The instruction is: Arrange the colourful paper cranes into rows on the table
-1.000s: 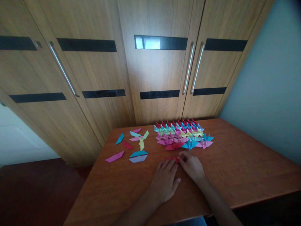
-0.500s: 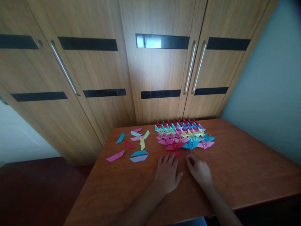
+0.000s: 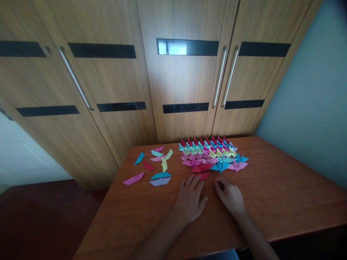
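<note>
My left hand point(image 3: 189, 199) lies palm down on the table with its fingers stretched out and the thumb apart. Its fingertips reach the near edge of a red folded paper piece point(image 3: 204, 176), partly covering it. Curled on the table to the right, my right hand point(image 3: 230, 196) has thumb and forefinger bent into a ring, with nothing visible in it. Just beyond the red piece stand rows of folded paper cranes, among them a red crane point(image 3: 202, 167), a blue crane point(image 3: 221, 166) and a pink crane point(image 3: 238, 166) in front.
Left of the cranes lie several flat folded paper pieces, including a lilac piece point(image 3: 160, 181), a blue piece point(image 3: 161, 175) and a pink piece point(image 3: 133, 178). The brown table point(image 3: 276, 202) stands against a wooden wardrobe point(image 3: 184, 83); a pale wall point(image 3: 309, 115) rises at right.
My left hand has slid slightly left and back, so more of the red folded piece shows. The right hand has stayed in place.
</note>
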